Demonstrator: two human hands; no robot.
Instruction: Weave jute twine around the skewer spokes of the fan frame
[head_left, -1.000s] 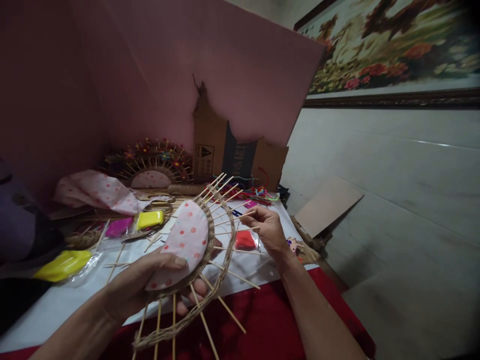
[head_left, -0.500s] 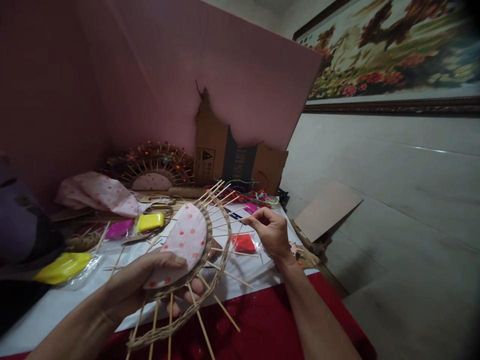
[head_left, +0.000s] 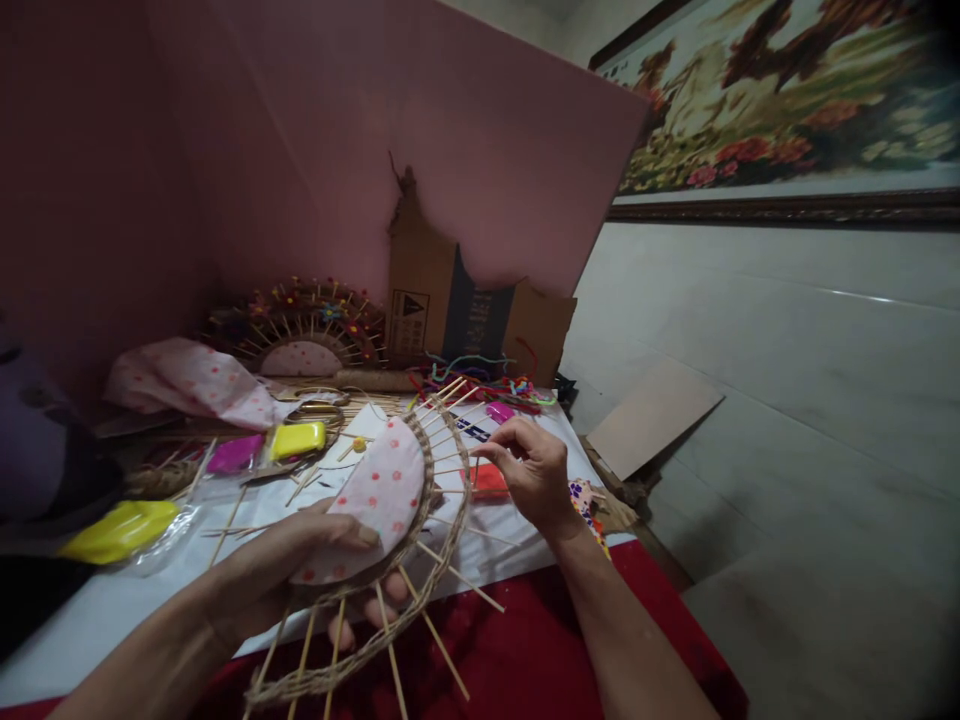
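Note:
A half-round craft piece rests in my left hand, the thumb on top and the fingers curled beneath. Its centre is a half disc of white cloth with red dots. Thin wooden sticks fan out from that disc, and a braided twine band runs across them in an arc. On the far right side of the arc, my right hand pinches thumb and forefinger by a stick's outer part. A thin strand that looks like twine hangs at those fingertips; its path is partly hidden.
Yellow clay packs, a purple pack and a red pack lie about the white-covered table. Behind them are a flower-decorated half-round piece, dotted cloth, coloured pipe cleaners and torn cardboard.
My right hand has moved slightly left and down, closer to the twine band. The craft piece has shifted and turned a little in my left hand.

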